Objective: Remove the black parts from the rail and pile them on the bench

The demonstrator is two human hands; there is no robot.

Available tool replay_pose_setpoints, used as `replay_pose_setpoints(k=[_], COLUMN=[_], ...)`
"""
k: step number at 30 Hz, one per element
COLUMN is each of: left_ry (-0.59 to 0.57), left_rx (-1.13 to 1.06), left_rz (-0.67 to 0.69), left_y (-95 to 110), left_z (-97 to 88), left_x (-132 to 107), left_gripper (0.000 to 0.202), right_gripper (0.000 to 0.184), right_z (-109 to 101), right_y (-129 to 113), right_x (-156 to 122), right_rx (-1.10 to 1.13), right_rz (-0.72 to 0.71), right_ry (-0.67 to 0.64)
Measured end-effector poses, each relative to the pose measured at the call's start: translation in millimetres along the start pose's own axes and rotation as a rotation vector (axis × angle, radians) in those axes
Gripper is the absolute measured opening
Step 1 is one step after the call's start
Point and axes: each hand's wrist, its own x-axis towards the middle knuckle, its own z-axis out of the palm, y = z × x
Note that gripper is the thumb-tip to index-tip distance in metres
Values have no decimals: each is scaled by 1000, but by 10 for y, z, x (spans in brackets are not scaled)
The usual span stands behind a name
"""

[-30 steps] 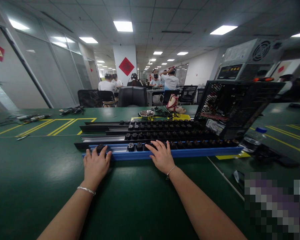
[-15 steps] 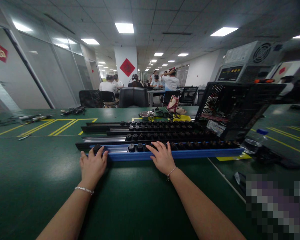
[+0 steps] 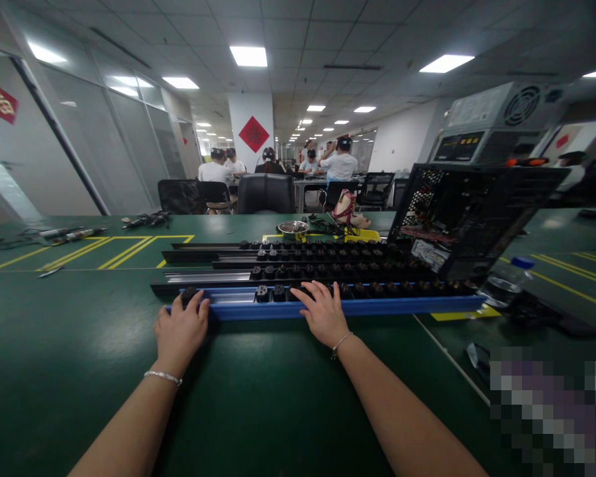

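Note:
A long blue rail lies across the bench before me, with a row of black socket modules set along its channel. At its left end my left hand has its fingers closed round a loose-looking black socket module, apart from the rest of the row by a bare stretch of channel. My right hand lies over the middle of the rail, fingers spread across the modules and thumb side at the front edge. The modules beneath it are partly hidden.
Several black rails with similar modules lie behind the blue one. At the right stand an open computer case with a power supply on top, and a bottle. A metal bowl and cables sit farther back.
My left hand has shifted slightly left along the rail end, the black socket module moving with it. My right hand stays in place on the row.

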Motion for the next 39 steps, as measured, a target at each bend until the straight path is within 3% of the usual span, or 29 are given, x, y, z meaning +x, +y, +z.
replay_pose_setpoints(k=[9, 19, 30, 39], left_ry=[69, 88, 90, 126], left_rx=[34, 110, 53, -136], left_rz=[70, 197, 158, 133], left_y=[-88, -44, -104, -178], left_z=[91, 117, 123, 230], left_x=[55, 46, 81, 160], left_gripper=[51, 52, 52, 57], right_gripper=[50, 53, 54, 53], right_z=[-20, 15, 8, -10], right_y=[-20, 81, 77, 73], right_x=[-2, -24, -19, -16], right_rx=[-5, 46, 36, 49], right_rz=[8, 64, 69, 71], right_ry=[-13, 24, 19, 16])
